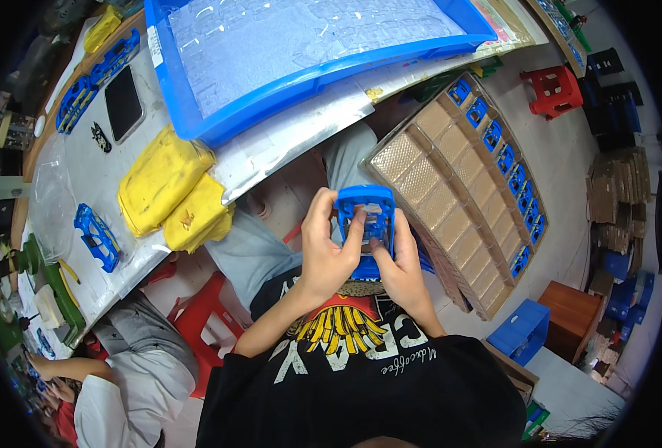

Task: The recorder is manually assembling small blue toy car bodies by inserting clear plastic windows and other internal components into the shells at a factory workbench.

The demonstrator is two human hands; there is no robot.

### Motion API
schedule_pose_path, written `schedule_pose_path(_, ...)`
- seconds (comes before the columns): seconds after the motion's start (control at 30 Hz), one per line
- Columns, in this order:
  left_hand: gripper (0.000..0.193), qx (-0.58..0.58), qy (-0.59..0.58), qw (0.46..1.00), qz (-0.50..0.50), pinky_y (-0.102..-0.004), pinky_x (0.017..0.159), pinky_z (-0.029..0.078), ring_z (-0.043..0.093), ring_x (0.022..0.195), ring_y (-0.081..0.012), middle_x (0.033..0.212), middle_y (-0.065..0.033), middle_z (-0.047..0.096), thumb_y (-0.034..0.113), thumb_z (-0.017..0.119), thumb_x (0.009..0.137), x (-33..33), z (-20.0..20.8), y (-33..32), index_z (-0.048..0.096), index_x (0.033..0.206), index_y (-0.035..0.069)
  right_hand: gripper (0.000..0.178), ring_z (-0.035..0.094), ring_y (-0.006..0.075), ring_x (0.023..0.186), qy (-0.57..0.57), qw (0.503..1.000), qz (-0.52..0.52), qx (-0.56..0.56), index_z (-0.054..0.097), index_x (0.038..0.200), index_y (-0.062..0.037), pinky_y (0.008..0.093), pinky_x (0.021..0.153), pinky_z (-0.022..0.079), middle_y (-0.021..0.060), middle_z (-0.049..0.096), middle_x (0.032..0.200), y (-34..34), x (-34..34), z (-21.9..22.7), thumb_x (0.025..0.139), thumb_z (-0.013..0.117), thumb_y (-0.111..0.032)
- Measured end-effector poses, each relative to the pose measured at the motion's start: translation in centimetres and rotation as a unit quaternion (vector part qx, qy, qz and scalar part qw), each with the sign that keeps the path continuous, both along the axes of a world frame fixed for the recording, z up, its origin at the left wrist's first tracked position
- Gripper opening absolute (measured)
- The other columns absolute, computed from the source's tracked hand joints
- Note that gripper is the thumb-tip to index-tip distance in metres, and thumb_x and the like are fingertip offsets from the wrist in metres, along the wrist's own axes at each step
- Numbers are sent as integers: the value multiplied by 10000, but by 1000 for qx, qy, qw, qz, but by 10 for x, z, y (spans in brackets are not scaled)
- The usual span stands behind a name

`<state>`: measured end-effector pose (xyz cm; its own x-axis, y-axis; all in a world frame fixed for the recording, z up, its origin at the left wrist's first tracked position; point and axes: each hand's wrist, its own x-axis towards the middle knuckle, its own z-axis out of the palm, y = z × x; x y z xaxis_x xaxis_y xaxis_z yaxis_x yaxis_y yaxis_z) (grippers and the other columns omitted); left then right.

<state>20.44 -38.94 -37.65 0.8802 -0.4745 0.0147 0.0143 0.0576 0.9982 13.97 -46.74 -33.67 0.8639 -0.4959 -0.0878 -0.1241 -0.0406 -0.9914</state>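
Observation:
Above my lap, both hands hold a blue plastic frame-like part (366, 194) with a rounded top and openings in its middle. My left hand (326, 250) grips its left side, the thumb pressed into the inside. On the opposite side my right hand (404, 275) wraps the edge, and its thumb also reaches into the lower middle. What lies under the thumbs is too small to make out. A similar blue plastic part (97, 237) rests on the table at the left. Another bit of blue shows below my hands, against the black shirt.
A large blue tray (286, 89) lined with pale sheeting sits on the table (249, 160). Nearby are yellow cloth bundles (163, 183) and a phone (125, 104). At right, a compartmented tray (450, 160) holds several blue parts. A co-worker (133, 373) sits at lower left, by a red stool (208, 321).

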Motion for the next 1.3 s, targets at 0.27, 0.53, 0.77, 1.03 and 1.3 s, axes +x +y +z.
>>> schedule_pose_path(0.27,255,3,-12,1000,8,-220,734,390,478,825,-90,888,-43,497,31,544,795,2,-3,-15,427,1019,-9,166,539,120,753,32,999,12,8,398,933,1,252,627,415,135,552,820,-19,-7,-25,774,398,49)
schedule_pose_path(0.53,717,126,-78,989,18,-295,842,344,414,972,-188,1079,-116,397,115,650,655,-22,21,-56,229,1228,23,546,481,229,977,-13,980,192,58,294,1173,19,322,792,398,195,438,1085,-79,-43,-33,743,608,-98)
schedule_pose_path(0.77,561,92,-67,968,225,-342,833,384,498,943,-239,1098,-134,456,186,587,724,64,61,84,355,1205,13,298,525,198,802,96,920,-318,-206,438,1052,-3,315,694,438,127,523,938,-293,-141,-54,799,496,-149)
schedule_pose_path(1.03,516,334,-41,884,323,-274,865,325,449,984,-200,1080,-128,485,324,541,775,157,110,202,441,1156,-9,350,593,324,689,503,559,-543,-373,625,784,-7,411,617,461,185,613,753,-406,-427,-148,712,543,-340)
schedule_pose_path(1.3,616,446,-200,816,310,-382,857,374,476,998,-363,1062,-268,488,322,623,671,153,132,251,436,1105,-73,301,601,314,692,548,624,-426,-360,614,816,0,397,628,484,191,607,797,-328,-417,-107,759,523,-281)
